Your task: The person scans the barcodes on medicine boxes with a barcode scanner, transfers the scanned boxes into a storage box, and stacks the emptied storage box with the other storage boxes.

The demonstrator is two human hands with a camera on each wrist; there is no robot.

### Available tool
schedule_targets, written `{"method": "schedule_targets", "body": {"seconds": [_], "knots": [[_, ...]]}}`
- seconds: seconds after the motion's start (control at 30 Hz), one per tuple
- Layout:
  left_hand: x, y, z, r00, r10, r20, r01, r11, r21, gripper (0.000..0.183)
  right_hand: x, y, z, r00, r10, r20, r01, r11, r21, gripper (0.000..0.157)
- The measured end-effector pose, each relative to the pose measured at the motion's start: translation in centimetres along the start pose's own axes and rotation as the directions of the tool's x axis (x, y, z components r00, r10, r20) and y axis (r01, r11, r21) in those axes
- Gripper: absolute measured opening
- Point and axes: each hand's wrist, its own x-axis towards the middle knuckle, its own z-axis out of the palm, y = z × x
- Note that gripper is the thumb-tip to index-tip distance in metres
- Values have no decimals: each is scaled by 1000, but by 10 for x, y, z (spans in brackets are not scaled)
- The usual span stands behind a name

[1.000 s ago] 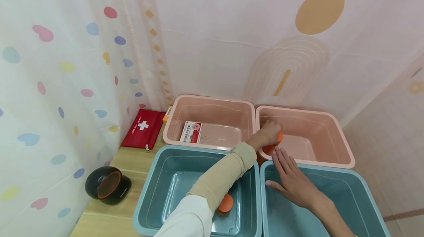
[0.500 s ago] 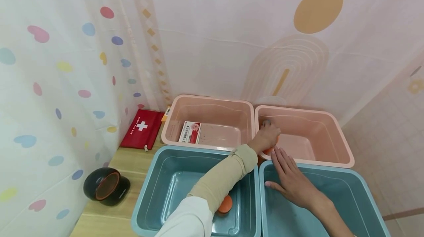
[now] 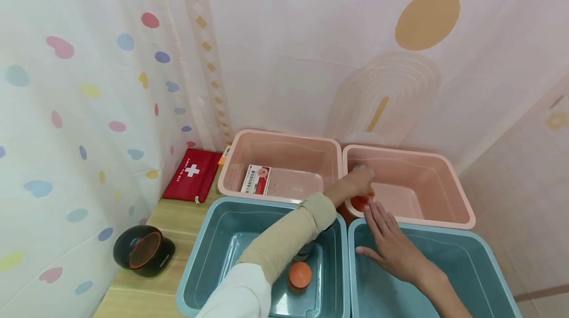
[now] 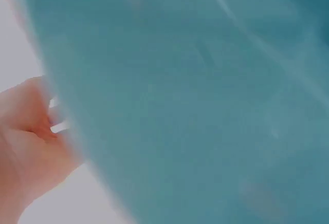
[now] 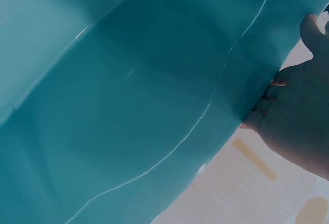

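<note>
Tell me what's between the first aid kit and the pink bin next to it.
A small box and, nearer the camera, a strip of bare table, as the head view shows.

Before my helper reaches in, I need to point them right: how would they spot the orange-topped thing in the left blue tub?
Find the left blue tub, with the beige sleeve stretched across it. Inside, just right of the sleeve, is a small round-topped thing. Its plain orange top sets it apart from the dark grey item beside it, which the sleeve partly hides.

Left hand (image 3: 361, 179) curled, arm (image 3: 286, 239) outstretched — right hand (image 3: 393, 246) straight-fingered.
</note>
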Motion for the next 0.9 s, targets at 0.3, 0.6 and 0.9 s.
{"method": "schedule_targets", "body": {"seconds": [0.3, 0.6, 0.9], "knots": [[-51, -46, -74, 994, 97, -52, -110, 881, -460, 41, 1, -3, -13, 989, 129, 78, -133, 990, 46, 100], [-154, -93, -104, 989, 107, -107, -147, 836, -529, 67, 7, -6, -16, 981, 164, 102, -173, 981, 89, 100], [-242, -90, -35, 970, 55, -237, -195, 755, -626, 66, 15, -11, -20, 982, 160, 103, -166, 985, 45, 98]]}}
